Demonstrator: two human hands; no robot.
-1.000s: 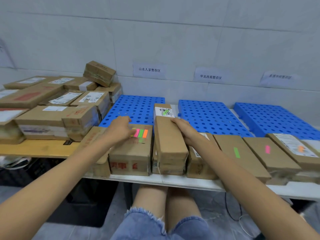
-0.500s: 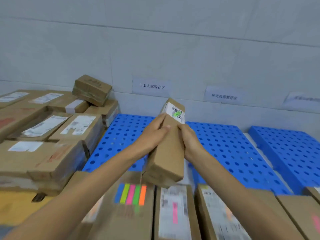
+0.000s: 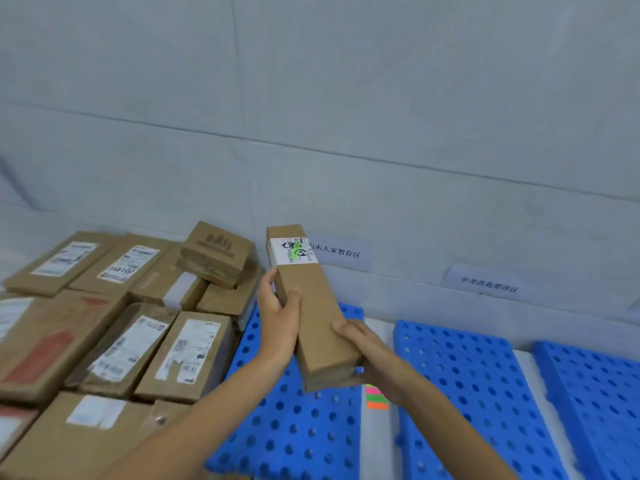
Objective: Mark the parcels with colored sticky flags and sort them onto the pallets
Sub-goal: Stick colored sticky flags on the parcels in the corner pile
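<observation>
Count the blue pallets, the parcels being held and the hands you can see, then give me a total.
Blue pallets: 3
Held parcel: 1
Hands, left hand and right hand: 2
Total: 6

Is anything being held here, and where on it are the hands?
Yes: a long cardboard parcel, held above the blue pallet. The left hand grips its left long edge near the middle; the right hand grips its near end.

I see a brown parcel (image 3: 317, 327) with a green-marked white label (image 3: 293, 251), blue pallets (image 3: 460, 382) dotted with holes, and pink, green, orange flags (image 3: 376, 398).
</observation>
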